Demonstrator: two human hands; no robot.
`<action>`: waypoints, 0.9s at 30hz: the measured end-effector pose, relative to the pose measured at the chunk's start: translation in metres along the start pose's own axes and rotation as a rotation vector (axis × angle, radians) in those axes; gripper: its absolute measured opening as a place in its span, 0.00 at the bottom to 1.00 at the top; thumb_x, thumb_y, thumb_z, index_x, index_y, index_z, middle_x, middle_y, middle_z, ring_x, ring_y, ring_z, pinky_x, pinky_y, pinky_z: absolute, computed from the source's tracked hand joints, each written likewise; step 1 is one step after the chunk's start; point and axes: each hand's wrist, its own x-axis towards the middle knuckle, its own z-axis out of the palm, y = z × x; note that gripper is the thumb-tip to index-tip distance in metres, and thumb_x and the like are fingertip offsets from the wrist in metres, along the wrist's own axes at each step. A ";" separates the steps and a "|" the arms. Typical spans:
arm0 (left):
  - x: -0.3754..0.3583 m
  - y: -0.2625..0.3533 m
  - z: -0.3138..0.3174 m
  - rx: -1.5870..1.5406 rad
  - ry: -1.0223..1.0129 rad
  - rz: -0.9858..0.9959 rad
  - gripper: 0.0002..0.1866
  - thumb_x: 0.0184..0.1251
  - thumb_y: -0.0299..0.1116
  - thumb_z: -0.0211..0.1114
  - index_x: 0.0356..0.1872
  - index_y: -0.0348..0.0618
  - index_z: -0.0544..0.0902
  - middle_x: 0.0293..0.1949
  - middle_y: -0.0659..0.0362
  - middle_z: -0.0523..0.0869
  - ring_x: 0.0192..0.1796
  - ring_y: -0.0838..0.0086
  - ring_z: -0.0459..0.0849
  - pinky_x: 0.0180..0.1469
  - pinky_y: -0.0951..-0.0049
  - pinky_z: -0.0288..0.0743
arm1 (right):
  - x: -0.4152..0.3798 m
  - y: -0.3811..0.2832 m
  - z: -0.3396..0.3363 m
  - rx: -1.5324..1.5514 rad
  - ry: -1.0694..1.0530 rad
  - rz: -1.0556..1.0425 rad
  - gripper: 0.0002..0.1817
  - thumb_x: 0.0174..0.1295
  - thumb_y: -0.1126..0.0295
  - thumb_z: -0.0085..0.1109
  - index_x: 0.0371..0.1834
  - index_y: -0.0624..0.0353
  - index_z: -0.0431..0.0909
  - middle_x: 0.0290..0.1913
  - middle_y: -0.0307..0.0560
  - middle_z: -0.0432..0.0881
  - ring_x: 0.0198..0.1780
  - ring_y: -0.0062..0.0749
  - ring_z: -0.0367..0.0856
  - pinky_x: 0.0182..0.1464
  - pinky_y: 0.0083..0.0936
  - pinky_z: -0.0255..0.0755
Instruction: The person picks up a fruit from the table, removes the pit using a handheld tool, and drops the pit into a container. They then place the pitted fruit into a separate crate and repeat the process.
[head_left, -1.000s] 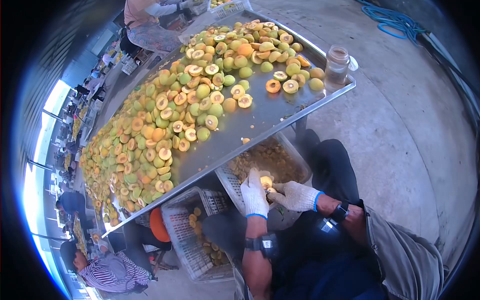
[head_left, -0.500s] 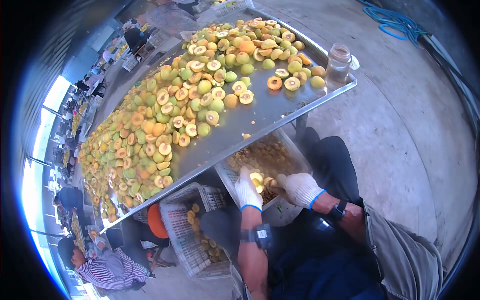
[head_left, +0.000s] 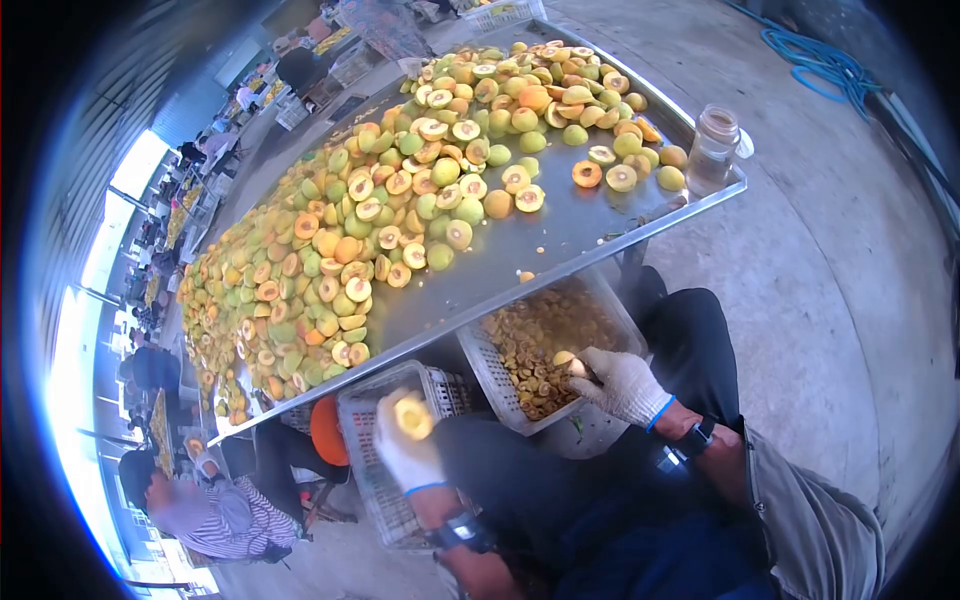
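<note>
My left hand [head_left: 403, 448], in a white work glove and smeared by motion, is over the left plastic crate [head_left: 358, 440]. At its fingers is a pitted yellow apricot half [head_left: 413, 417]. My right hand [head_left: 622, 385], also gloved, is above the near side of the right crate [head_left: 487, 375], its fingers closed round a small pale, rounded piece [head_left: 567, 360] I cannot make out. Brown pits and scraps [head_left: 550, 345] fill much of that crate. Behind both crates, a heap of cut apricots [head_left: 400, 190], green to orange, covers much of the metal table [head_left: 490, 275].
On the table's right corner stands a clear jar [head_left: 713, 150]. A co-worker in a striped top [head_left: 235, 525] sits at the lower left, near an orange round object [head_left: 328, 432]. A blue hose [head_left: 820, 62] lies on the floor at the upper right.
My left hand has moved left and down from the pit crate to the left crate, carrying the apricot half. My right hand stays by the pit crate. The view has shifted slightly.
</note>
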 end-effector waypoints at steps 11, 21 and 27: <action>-0.053 0.061 0.047 0.365 -0.147 0.370 0.18 0.60 0.28 0.75 0.52 0.33 0.89 0.52 0.44 0.90 0.55 0.53 0.88 0.64 0.57 0.79 | 0.000 0.001 0.023 -0.070 0.075 -0.134 0.15 0.70 0.53 0.65 0.41 0.53 0.76 0.35 0.53 0.83 0.37 0.56 0.86 0.39 0.48 0.79; -0.076 0.022 0.131 -0.037 -0.528 -0.196 0.18 0.69 0.29 0.74 0.56 0.32 0.86 0.48 0.52 0.90 0.49 0.71 0.87 0.57 0.69 0.82 | -0.007 0.014 0.016 -0.168 0.070 -0.108 0.13 0.67 0.55 0.66 0.46 0.49 0.81 0.40 0.51 0.84 0.39 0.51 0.89 0.39 0.46 0.82; -0.077 0.017 0.127 -0.064 -0.525 0.092 0.18 0.71 0.25 0.70 0.59 0.32 0.84 0.45 0.54 0.90 0.49 0.71 0.87 0.57 0.69 0.82 | -0.007 0.018 0.013 -0.157 0.109 -0.169 0.14 0.66 0.57 0.66 0.51 0.47 0.82 0.40 0.48 0.83 0.38 0.50 0.88 0.37 0.45 0.81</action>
